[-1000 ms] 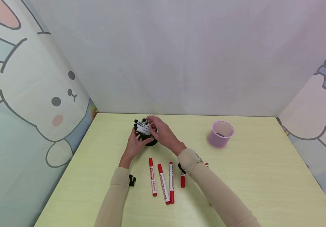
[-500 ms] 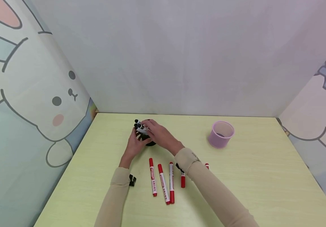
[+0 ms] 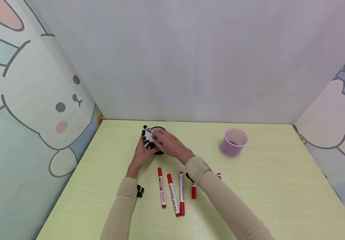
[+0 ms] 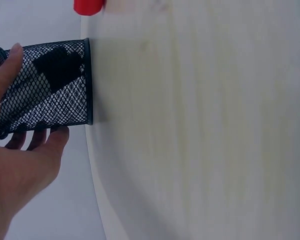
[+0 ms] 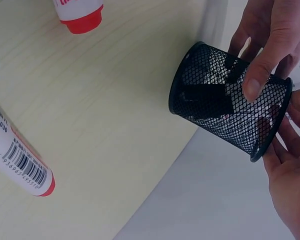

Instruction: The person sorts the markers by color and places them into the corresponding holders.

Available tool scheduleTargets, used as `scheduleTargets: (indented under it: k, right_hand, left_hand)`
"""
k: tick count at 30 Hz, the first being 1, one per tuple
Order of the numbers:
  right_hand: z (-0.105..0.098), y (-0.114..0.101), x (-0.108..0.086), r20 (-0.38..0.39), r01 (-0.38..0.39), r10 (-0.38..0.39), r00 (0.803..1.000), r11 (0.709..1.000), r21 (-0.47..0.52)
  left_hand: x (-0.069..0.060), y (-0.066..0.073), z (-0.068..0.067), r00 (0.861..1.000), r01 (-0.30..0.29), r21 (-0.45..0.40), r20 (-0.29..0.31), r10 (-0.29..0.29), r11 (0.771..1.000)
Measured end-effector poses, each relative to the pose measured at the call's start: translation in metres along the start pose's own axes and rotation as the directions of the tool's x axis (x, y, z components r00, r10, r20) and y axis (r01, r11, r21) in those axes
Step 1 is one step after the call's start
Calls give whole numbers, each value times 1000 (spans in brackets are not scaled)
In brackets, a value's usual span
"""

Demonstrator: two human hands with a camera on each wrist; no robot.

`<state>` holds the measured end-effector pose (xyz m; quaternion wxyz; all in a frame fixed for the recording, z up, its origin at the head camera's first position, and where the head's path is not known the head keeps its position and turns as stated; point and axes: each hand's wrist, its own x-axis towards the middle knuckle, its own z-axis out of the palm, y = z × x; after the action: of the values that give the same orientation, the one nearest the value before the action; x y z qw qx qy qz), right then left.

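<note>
A black mesh cup [image 3: 159,152] stands near the table's back edge, with several black-capped white markers [image 3: 148,134] leaning to the left in it. My left hand [image 3: 142,155] grips the cup's side; the left wrist view shows thumb and fingers of that hand [image 4: 25,170] around the mesh [image 4: 50,90]. At the rim, my right hand [image 3: 170,144] has its fingers on the markers. In the right wrist view the right hand [image 5: 295,185] reaches over the rim of the cup [image 5: 225,95], its fingertips partly inside; how many markers it holds is hidden.
Several red-capped markers [image 3: 161,188] lie on the table [image 3: 100,186] in front of the cup, some partly under the right sleeve [image 3: 223,196]. A pink cup [image 3: 231,148] stands to the right. A pale curtain [image 3: 190,66] hangs behind the table.
My right hand has shifted slightly left over the cup, and the black-capped markers have gathered toward its left side, uncovering the back rim. The left hand keeps its grip.
</note>
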<state>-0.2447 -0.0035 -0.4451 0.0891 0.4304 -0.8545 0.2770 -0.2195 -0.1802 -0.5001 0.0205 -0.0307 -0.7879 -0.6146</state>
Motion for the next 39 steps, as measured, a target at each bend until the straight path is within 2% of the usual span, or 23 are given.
scheduleTargets:
  k: [11,23,30,39]
  right_hand:
    - [-2,-1,-2,-32,-6,5,999,1000,-6]
    - [-10,2,-12,-58,-78,85,995,991,113]
    - [-13,9,-19,-110,-52,75,991,979,198]
    - [-15,15,-34,-117,-53,79,990,977,208]
  left_hand:
    - [0,1,2,1000,-1,21,-1,1,1000]
    - [0,5,-1,999,-32,65,24,30,997]
    - [0,7,-1,999,-43,72,26,41,996]
    - [-6,10,-7,1000,-17,223,10,15,975]
